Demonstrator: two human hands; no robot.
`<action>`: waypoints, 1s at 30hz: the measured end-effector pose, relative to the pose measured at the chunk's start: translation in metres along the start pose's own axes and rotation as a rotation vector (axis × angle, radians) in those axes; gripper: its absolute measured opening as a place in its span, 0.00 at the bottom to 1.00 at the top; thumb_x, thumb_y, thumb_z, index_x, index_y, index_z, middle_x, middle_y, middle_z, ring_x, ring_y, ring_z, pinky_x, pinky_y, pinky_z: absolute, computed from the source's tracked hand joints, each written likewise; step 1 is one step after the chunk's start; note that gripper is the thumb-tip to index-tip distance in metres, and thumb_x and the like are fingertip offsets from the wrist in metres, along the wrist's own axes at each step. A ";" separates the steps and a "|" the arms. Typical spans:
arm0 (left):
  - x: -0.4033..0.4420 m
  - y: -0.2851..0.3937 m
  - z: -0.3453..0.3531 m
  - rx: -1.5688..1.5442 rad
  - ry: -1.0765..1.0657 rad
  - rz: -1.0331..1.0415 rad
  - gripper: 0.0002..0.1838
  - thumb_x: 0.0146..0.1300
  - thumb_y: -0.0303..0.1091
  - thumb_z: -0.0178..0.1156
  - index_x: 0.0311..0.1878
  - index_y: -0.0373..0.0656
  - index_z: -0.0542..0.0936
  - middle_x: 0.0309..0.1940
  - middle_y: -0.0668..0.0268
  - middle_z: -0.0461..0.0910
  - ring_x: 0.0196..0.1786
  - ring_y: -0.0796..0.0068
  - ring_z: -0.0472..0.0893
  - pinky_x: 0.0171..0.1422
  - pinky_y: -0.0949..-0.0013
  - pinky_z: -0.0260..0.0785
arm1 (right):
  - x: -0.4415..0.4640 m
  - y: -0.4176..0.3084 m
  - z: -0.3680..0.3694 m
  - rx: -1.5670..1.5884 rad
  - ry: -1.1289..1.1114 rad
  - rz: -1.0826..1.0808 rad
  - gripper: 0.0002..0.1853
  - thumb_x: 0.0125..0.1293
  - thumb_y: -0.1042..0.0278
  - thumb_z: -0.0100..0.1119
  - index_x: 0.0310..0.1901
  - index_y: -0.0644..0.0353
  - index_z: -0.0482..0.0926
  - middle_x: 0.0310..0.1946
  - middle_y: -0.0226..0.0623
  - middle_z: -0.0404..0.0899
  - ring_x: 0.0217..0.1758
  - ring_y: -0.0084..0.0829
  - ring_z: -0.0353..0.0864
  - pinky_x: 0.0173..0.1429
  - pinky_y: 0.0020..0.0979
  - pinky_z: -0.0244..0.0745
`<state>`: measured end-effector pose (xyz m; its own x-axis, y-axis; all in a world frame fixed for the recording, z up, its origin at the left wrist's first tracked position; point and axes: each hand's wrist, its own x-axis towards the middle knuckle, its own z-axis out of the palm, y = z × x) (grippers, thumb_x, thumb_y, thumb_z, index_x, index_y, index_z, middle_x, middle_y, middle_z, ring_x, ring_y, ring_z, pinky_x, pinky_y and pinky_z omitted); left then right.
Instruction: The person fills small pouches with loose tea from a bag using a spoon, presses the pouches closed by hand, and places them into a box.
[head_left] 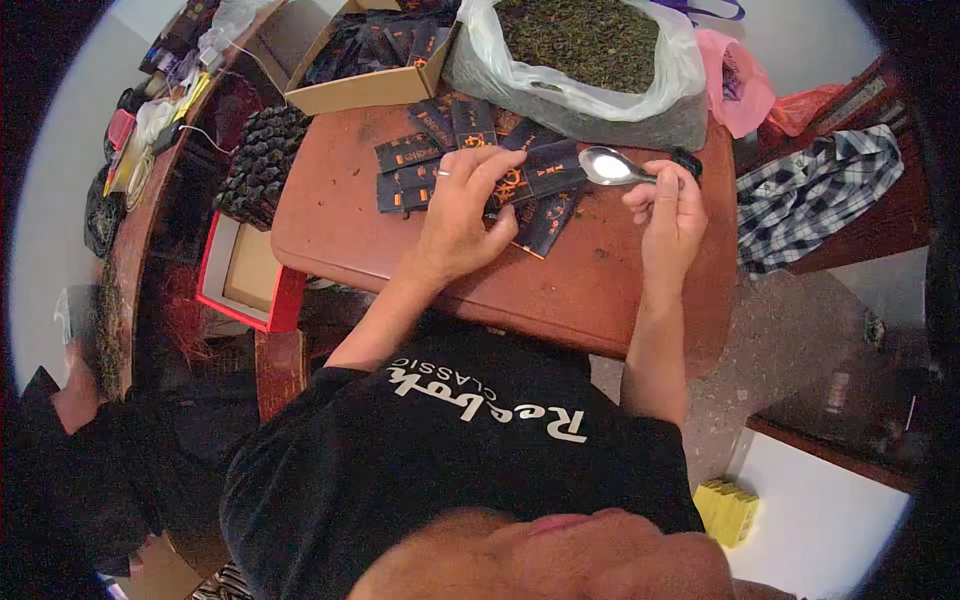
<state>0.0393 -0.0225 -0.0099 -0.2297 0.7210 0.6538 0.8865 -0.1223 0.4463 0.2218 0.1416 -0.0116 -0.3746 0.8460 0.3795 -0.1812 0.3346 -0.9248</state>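
My right hand [668, 205] is closed around the handle of a metal spoon [608, 167], whose bowl points left. My left hand [465, 215] has its thumb and fingers on the near end of a black packet [552, 168] with orange print, and the spoon's bowl lies right at the packet's other end. Beneath and around that hand, several similar black packets [408, 187] are spread flat on the reddish-brown table [350, 235]. Just behind the packets stands a clear plastic bag [490, 65] full of dark dried leaves [580, 42].
An open cardboard box [365, 90] of black packets stands at the back left. A pink bag [735, 80] is beside the leaf bag, and a checked cloth [820, 195] hangs on the right. Left of the table are a red-edged box [285, 300] and another person's hand [75, 390].
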 end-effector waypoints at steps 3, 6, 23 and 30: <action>0.000 0.000 0.002 0.000 -0.002 0.010 0.34 0.46 0.20 0.63 0.62 0.42 0.72 0.57 0.51 0.73 0.60 0.49 0.71 0.66 0.53 0.64 | 0.000 0.001 0.001 0.086 -0.028 0.058 0.14 0.78 0.59 0.47 0.45 0.61 0.78 0.23 0.28 0.81 0.23 0.14 0.71 0.28 0.19 0.66; -0.001 0.001 0.004 0.017 -0.014 -0.014 0.35 0.46 0.20 0.63 0.63 0.41 0.72 0.57 0.51 0.72 0.61 0.49 0.71 0.67 0.54 0.63 | 0.001 0.004 0.000 0.172 -0.057 0.085 0.14 0.78 0.59 0.47 0.46 0.62 0.77 0.23 0.30 0.80 0.24 0.15 0.71 0.28 0.19 0.66; -0.001 -0.014 0.016 -0.124 0.027 -0.133 0.31 0.52 0.34 0.71 0.61 0.41 0.73 0.56 0.52 0.75 0.63 0.50 0.71 0.69 0.55 0.61 | 0.001 0.009 -0.002 0.227 -0.107 0.048 0.16 0.78 0.57 0.46 0.48 0.62 0.76 0.23 0.31 0.80 0.24 0.17 0.73 0.29 0.20 0.67; 0.000 -0.009 0.013 -0.172 0.046 -0.220 0.31 0.49 0.31 0.72 0.59 0.40 0.74 0.56 0.53 0.75 0.61 0.50 0.72 0.68 0.55 0.62 | 0.000 0.007 0.000 0.201 -0.078 0.048 0.14 0.78 0.59 0.46 0.48 0.62 0.76 0.23 0.30 0.80 0.24 0.16 0.72 0.30 0.19 0.67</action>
<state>0.0367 -0.0119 -0.0219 -0.4302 0.7117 0.5553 0.7333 -0.0832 0.6748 0.2207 0.1441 -0.0185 -0.4551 0.8216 0.3432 -0.3360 0.1985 -0.9207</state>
